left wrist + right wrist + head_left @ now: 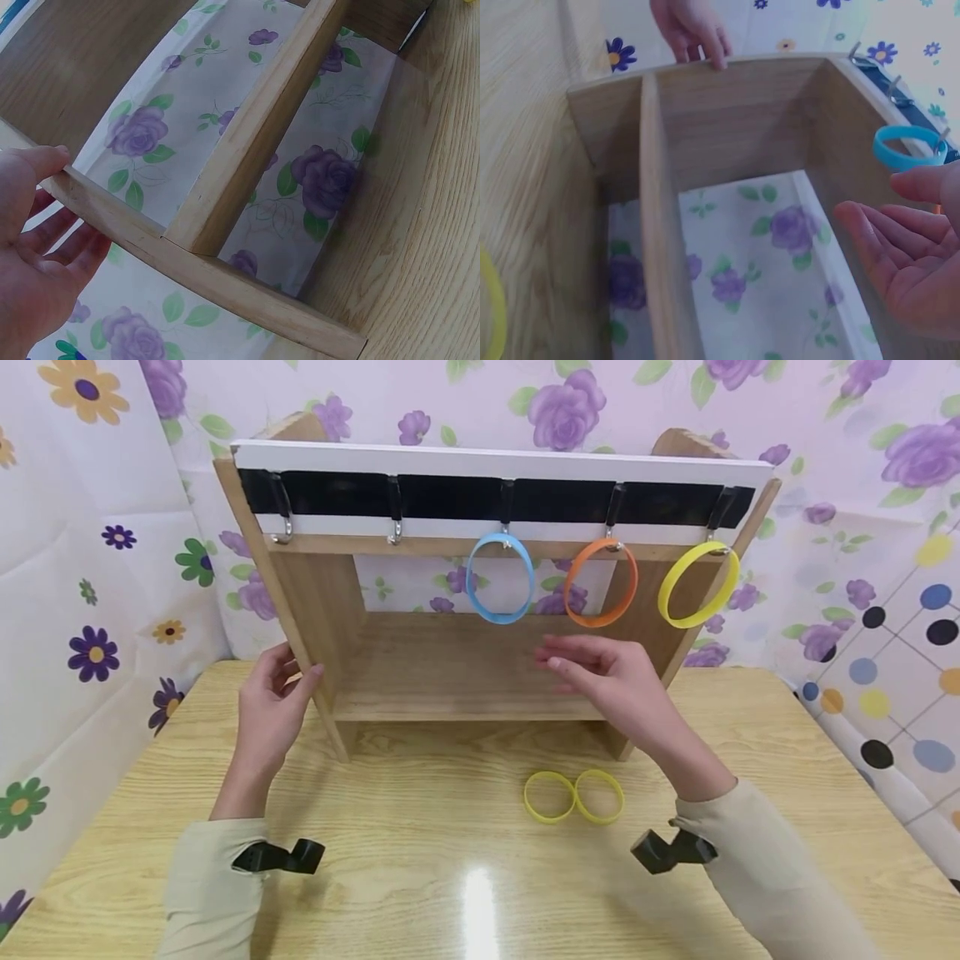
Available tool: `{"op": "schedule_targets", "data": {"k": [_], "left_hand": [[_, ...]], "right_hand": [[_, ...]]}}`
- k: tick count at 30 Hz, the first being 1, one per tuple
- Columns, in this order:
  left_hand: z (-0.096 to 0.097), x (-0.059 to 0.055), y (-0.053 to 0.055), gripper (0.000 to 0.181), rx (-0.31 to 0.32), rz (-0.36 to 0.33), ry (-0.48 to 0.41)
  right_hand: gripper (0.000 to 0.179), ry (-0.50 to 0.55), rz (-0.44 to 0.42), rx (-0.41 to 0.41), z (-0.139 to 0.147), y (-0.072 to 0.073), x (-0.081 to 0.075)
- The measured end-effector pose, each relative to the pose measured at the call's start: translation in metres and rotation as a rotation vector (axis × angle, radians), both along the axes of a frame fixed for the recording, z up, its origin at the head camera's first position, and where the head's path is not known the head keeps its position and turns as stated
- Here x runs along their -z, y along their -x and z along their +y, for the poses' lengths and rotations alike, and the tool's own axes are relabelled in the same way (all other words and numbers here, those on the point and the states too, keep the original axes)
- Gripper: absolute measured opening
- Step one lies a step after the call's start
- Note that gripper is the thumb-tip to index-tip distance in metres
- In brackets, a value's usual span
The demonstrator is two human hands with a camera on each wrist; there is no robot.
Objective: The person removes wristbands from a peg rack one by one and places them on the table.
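Observation:
A wooden shelf rack stands on the table. My left hand holds its left side panel, thumb on the front edge and fingers round the outer face. My right hand hovers before the shelf, below the hanging bands, its fingers loosely extended and nothing in them. From hooks on the top bar hang a blue wristband, an orange wristband and a yellow wristband. Both left hooks carry nothing.
Two yellow wristbands lie touching on the wooden table, in front of the rack's right part. Flower-patterned sheeting covers the walls behind and at the sides.

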State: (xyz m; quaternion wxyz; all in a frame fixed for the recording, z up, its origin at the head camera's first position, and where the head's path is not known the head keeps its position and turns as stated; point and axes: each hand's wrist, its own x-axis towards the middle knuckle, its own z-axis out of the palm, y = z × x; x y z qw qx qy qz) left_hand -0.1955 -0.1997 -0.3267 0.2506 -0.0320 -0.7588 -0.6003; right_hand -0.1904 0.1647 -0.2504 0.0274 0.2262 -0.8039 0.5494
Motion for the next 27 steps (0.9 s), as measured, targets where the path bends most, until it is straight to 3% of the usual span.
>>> {"op": "schedule_targets", "data": {"k": [7,14,22,27], "left_hand": [[0.001,-0.001,0.000,0.043,0.002,0.015,0.001],[-0.001,-0.001,0.000,0.042,0.001,0.020,-0.002],[0.000,-0.001,0.001,0.042,0.001,0.018,-0.001],[0.000,-0.001,0.000,0.043,0.003,0.017,0.004]], "right_hand": [[0.033,0.105,0.003,-0.024,-0.020,0.001,-0.012],[0.029,0.181,0.040,0.005,-0.039,0.006,-0.013],[0.030,0.309,-0.035,0.036,-0.050,0.011,-0.011],[0.027,0.423,-0.089,-0.001,-0.053,0.012,-0.010]]}}
